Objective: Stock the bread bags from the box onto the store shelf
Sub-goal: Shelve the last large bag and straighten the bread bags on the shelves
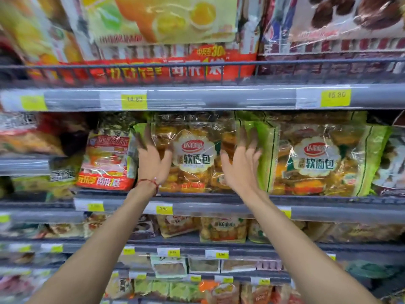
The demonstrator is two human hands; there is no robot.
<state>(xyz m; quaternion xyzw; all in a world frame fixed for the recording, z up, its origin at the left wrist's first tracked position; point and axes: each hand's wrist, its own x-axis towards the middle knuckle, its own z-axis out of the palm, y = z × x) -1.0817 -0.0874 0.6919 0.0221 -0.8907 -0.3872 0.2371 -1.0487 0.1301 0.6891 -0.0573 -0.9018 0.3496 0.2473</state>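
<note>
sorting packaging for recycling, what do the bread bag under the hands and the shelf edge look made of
Bread bag: thin glossy plastic film, clear in the middle with green printed sides; it wrinkles, glints, and shows the buns inside.
Shelf edge: looks like grey metal or hard plastic behind a clear, shiny label strip holding yellow price tags; blur leaves that open.

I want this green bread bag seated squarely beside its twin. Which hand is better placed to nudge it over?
The right hand: it lies flat on the bag at the edge nearest the twin bag. The left hand sits at the far edge.
</note>
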